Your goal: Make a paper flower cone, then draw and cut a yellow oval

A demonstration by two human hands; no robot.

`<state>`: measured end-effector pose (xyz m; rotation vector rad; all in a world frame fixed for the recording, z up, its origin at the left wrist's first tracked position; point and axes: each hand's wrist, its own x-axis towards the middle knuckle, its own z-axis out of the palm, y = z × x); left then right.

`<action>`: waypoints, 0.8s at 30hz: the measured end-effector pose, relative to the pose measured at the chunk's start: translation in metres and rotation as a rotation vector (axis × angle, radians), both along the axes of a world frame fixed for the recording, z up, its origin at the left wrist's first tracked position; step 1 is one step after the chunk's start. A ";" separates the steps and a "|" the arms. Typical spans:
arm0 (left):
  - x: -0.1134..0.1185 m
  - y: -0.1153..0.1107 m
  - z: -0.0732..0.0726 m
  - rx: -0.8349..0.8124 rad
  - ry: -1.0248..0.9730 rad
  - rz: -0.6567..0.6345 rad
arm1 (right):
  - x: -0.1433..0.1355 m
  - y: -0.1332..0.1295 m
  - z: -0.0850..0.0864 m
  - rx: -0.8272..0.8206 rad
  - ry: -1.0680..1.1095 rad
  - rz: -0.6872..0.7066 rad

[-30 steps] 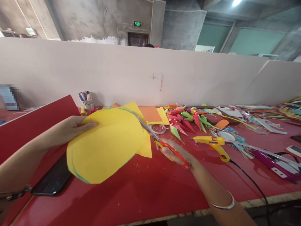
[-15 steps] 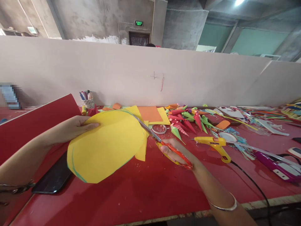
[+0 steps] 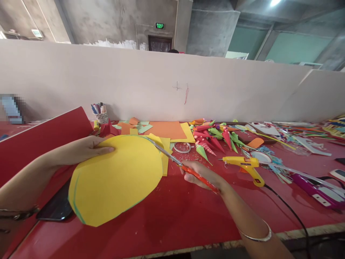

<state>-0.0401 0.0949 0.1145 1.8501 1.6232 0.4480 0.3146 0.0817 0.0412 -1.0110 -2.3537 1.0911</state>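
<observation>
My left hand (image 3: 94, 149) pinches the upper left edge of a large rounded sheet of yellow paper (image 3: 118, 180), which is tilted above the table. Green marker lines run along parts of its rim. In my right hand (image 3: 198, 172) is a pair of scissors with red handles (image 3: 201, 177). Their blades lie at the sheet's upper right edge, where a narrow yellow strip curls away. Behind the strip are more yellow paper pieces (image 3: 165, 158) on the table.
A yellow glue gun (image 3: 242, 163) with a black cord lies to the right. Several small paper cones (image 3: 212, 138) are heaped behind it. Under my left forearm is a black phone (image 3: 55, 205). A pen cup (image 3: 101, 116) stands before the white partition (image 3: 134, 82).
The yellow sheet has shifted down and left with my left hand. The scissors' handles have come together, and their blades sit lower along the sheet's upper right edge.
</observation>
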 end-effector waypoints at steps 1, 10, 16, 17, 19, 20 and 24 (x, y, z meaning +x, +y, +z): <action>-0.001 0.001 0.000 -0.094 -0.016 -0.051 | 0.000 0.000 0.001 -0.006 0.003 -0.008; -0.008 0.004 0.004 -0.232 -0.014 -0.101 | 0.001 -0.002 0.005 -0.042 -0.031 -0.064; -0.008 0.003 0.004 -0.265 -0.046 -0.087 | 0.001 0.001 0.002 -0.026 -0.076 -0.076; -0.007 0.002 0.004 -0.278 -0.049 -0.089 | 0.002 0.002 0.001 -0.018 -0.087 -0.078; -0.007 0.002 0.005 -0.287 -0.036 -0.095 | 0.003 0.003 -0.001 0.012 -0.114 -0.080; -0.006 0.002 0.005 -0.286 -0.025 -0.098 | 0.003 0.003 -0.002 0.028 -0.128 -0.078; -0.005 0.003 0.005 -0.276 -0.001 -0.088 | 0.003 0.003 -0.002 0.065 -0.159 -0.057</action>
